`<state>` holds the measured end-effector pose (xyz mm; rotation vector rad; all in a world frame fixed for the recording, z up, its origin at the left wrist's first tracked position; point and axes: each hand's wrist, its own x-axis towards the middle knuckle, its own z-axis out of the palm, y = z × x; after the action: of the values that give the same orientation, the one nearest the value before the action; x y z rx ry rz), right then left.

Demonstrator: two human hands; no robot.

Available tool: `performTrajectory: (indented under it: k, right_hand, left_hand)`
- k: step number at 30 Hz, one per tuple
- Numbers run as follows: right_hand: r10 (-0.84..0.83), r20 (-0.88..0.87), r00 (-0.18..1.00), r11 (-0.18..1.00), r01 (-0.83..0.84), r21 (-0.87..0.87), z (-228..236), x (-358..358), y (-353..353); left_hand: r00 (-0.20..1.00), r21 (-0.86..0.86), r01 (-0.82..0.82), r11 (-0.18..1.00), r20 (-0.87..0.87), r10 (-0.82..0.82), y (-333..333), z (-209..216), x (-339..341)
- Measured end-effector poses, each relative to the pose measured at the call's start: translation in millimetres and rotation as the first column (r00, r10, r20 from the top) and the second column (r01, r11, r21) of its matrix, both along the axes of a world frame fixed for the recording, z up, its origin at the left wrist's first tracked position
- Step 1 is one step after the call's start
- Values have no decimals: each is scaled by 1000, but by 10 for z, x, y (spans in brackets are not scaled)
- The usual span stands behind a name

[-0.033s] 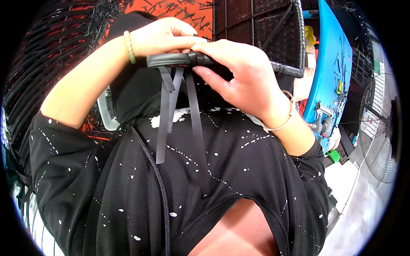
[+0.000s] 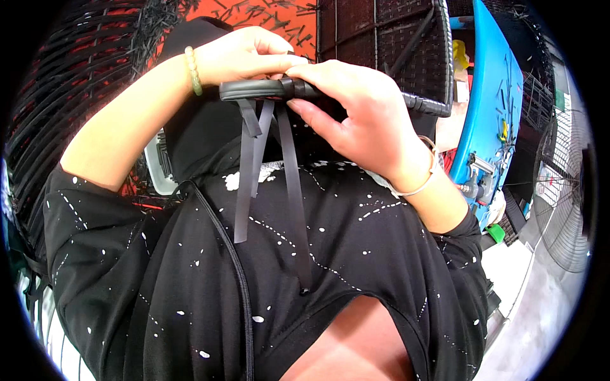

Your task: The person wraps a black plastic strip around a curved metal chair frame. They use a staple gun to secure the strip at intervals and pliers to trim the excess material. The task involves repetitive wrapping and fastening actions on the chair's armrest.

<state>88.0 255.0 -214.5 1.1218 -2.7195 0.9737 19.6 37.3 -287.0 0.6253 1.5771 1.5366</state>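
A black wrapped bar (image 2: pixel 251 90) runs crosswise in front of me; at its right it seems to join the rim of a dark woven wicker panel (image 2: pixel 356 38), though my fingers cover the join. My right hand (image 2: pixel 362 101) is closed round the bar, thumb below and index finger above, beside the newest-looking wrapped turns. Close against it, my left hand (image 2: pixel 248 60) pinches at the far side of the bar, where a small dark strip end (image 2: pixel 290 53) shows by the fingertips. Several flat black plastic strips (image 2: pixel 243 184) dangle from the bar over my shirt.
Black strip scraps litter a red surface (image 2: pixel 286 19) beyond my hands. Dark slatted wickerwork (image 2: pixel 70 95) rises at the left, above a pale bin (image 2: pixel 159 168). On the right stand a blue board (image 2: pixel 489 108) with scraps and a tool (image 2: pixel 480 190), and a wire-guarded fan (image 2: pixel 562 190).
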Motion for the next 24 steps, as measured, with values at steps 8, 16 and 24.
performTrajectory:
  k: [8, 16, 24]
  right_hand:
    - [-26, -90, 996, 995, 17, -101, 67, 38, -124]
    - [-40, 36, 999, 984, 46, -170, 21, 5, -74]
    - [-23, -1, 1000, 991, 22, -134, 7, -8, -79]
  left_hand:
    - [995, 22, -95, 995, -6, 95, -58, -69, 77]
    - [951, -37, -242, 970, -209, 230, -188, 59, 128]
    - [875, 9, -292, 956, -402, 271, -268, -52, 115]
